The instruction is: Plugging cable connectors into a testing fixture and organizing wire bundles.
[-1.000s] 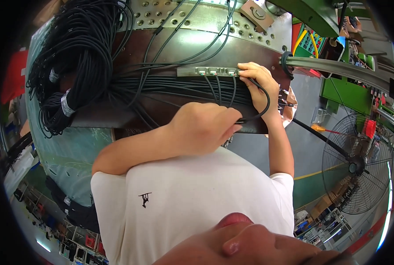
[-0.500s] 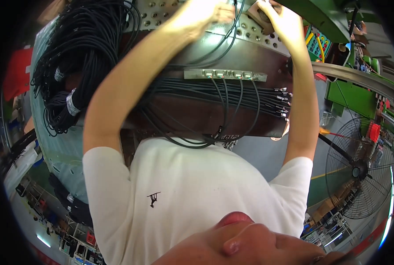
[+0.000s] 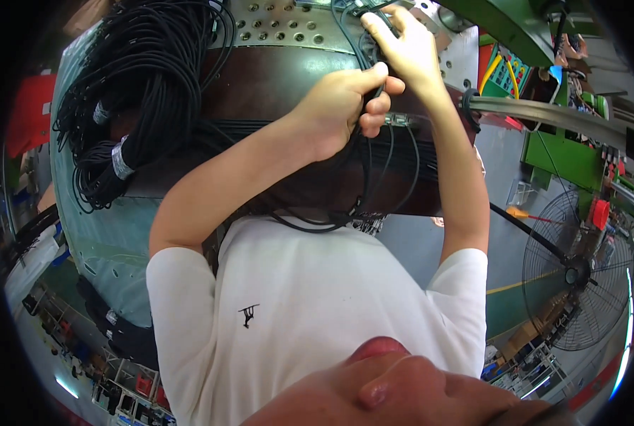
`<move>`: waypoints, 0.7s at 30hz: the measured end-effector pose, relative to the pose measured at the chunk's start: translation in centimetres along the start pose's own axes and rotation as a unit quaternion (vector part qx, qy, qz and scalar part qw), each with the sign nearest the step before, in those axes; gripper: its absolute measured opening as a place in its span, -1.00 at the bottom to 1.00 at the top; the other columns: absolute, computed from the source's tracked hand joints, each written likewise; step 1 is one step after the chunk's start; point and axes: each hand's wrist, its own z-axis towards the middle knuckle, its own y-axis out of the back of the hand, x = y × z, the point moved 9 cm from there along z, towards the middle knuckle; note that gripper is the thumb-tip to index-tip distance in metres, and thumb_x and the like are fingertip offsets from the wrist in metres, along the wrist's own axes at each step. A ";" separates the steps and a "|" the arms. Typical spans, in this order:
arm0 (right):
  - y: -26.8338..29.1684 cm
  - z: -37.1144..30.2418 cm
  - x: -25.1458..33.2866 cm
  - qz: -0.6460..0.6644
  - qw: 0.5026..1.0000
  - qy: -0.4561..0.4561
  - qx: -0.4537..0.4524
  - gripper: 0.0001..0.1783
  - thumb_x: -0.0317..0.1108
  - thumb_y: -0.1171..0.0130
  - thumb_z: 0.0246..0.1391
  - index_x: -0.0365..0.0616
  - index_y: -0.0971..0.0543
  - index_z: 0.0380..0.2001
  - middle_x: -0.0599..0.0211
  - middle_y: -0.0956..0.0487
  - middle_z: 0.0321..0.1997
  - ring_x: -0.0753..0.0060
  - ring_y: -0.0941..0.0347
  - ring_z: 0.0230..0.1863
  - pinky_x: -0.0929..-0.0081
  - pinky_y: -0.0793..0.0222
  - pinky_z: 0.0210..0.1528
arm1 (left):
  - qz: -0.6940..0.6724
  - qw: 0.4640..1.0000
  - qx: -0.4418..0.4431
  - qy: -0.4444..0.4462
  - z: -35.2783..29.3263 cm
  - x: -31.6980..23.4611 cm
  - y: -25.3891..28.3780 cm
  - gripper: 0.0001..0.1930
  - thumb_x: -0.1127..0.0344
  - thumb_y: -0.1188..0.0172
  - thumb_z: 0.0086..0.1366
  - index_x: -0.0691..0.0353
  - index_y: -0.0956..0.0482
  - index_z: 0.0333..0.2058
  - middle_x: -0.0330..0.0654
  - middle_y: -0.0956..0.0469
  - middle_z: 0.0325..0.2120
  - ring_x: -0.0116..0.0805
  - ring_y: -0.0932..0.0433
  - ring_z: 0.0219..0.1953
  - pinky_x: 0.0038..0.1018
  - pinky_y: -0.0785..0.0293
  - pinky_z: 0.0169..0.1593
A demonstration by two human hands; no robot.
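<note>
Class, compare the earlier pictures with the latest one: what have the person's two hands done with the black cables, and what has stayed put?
From the cable row a second ago, both hands rose to the perforated metal plate. Since then the left hand has come back down and closed its grip on thin black cables; the right hand stays up at the plate's top edge. The coiled cable bundle and fan are unchanged.

A: Any packages, labels, signs or screens in view?

B: Few. White wrap labels (image 3: 122, 157) on the black cable bundles upper left, another smaller one (image 3: 101, 113) above it. Green control panel (image 3: 505, 71) upper right, with coloured markings, too small to make out. No packages or screens I can tell.
</note>
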 end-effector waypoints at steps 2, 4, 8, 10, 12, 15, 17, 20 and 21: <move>0.1 -1.4 -0.3 0.042 0.999 0.018 0.023 -0.63 -0.08 -0.22 0.05 -0.17 -0.61 -0.24 0.18 -0.64 -0.39 0.35 -0.57 -0.39 0.49 -0.43 -0.28 | -0.027 0.998 0.045 0.039 -1.6 2.0 1.2 -0.72 0.13 0.12 0.44 0.10 -0.39 -0.42 -0.51 -0.10 -0.75 -0.67 -0.05 -0.74 -0.65 -0.04 -0.61; 0.9 -2.3 -0.5 0.010 0.998 0.056 0.041 -0.67 -0.11 -0.21 0.06 -0.16 -0.63 -0.26 0.25 -0.64 -0.41 0.40 -0.57 -0.43 0.54 -0.42 -0.30 | -0.022 0.998 0.046 0.038 -5.0 1.1 3.2 -0.67 0.15 0.15 0.45 0.01 -0.23 -0.55 -0.53 -0.04 -0.81 -0.70 0.01 -0.83 -0.67 0.06 -0.72; 1.8 -5.0 1.6 -0.115 0.962 0.246 0.024 -0.69 -0.08 -0.26 0.00 -0.04 -0.62 -0.27 0.33 -0.62 -0.40 0.29 -0.54 -0.43 0.45 -0.43 -0.36 | -0.025 0.957 -0.061 -0.284 -13.1 -10.7 12.6 -0.76 0.20 0.09 0.41 0.16 -0.40 -0.41 -0.41 -0.31 -0.67 -0.65 -0.27 -0.71 -0.70 -0.17 -0.61; 0.1 -6.0 2.8 -0.202 0.935 0.283 0.068 -0.57 -0.04 -0.30 -0.10 0.01 -0.57 -0.16 0.36 -0.56 -0.30 0.25 -0.51 -0.27 0.46 -0.44 -0.27 | 0.045 0.806 -0.390 -0.444 -18.9 -16.6 18.0 -0.62 0.08 0.17 0.45 0.26 -0.48 -0.29 -0.28 -0.51 -0.54 -0.54 -0.49 -0.53 -0.67 -0.38 -0.41; 1.8 -6.8 4.3 -0.239 0.920 0.310 -0.017 -0.52 -0.10 -0.34 -0.14 -0.06 -0.53 -0.14 0.25 -0.52 -0.16 0.17 -0.46 -0.11 0.42 -0.42 -0.14 | 0.281 0.781 -0.452 -0.327 -20.8 -18.6 20.2 -0.44 -0.06 0.29 0.46 0.35 -0.51 -0.17 -0.17 -0.60 -0.43 -0.46 -0.57 -0.40 -0.64 -0.44 -0.27; 3.2 -9.3 1.6 -0.052 0.987 0.127 0.080 -0.54 -0.22 -0.34 -0.11 -0.10 -0.53 -0.10 0.23 -0.51 -0.14 0.16 -0.43 -0.07 0.31 -0.36 -0.01 | 0.435 0.828 -0.315 -0.159 -19.1 -13.8 19.1 -0.32 -0.19 0.31 0.42 0.40 -0.56 -0.22 -0.15 -0.60 -0.56 -0.54 -0.52 -0.60 -0.69 -0.41 -0.48; 2.6 -12.0 1.5 -0.081 0.979 0.131 0.136 -0.62 -0.31 -0.31 -0.08 -0.10 -0.55 -0.13 0.29 -0.53 -0.18 0.21 -0.44 -0.10 0.35 -0.37 -0.09 | 0.387 0.913 -0.105 -0.070 -14.0 -7.5 13.1 -0.42 -0.03 0.26 0.44 0.44 -0.55 -0.20 -0.06 -0.62 -0.50 -0.43 -0.60 -0.52 -0.65 -0.51 -0.39; 1.5 -12.9 3.6 -0.122 0.960 0.220 0.121 -0.68 -0.43 -0.26 -0.07 -0.10 -0.58 -0.16 0.37 -0.53 -0.27 0.27 -0.46 -0.20 0.38 -0.38 -0.23 | 0.289 0.955 -0.028 0.063 -8.1 2.5 9.5 -0.61 0.15 0.04 0.39 0.43 -0.53 -0.13 -0.04 -0.63 -0.32 -0.37 -0.63 -0.35 -0.54 -0.54 -0.24; 1.3 -12.7 3.1 -0.122 0.963 0.201 0.129 -0.69 -0.44 -0.26 -0.08 -0.11 -0.58 -0.18 0.37 -0.52 -0.29 0.27 -0.46 -0.24 0.38 -0.38 -0.25 | 0.328 0.940 -0.013 0.096 -6.4 4.4 8.0 -0.59 0.13 0.04 0.40 0.42 -0.50 -0.08 -0.05 -0.62 -0.28 -0.36 -0.62 -0.30 -0.54 -0.52 -0.19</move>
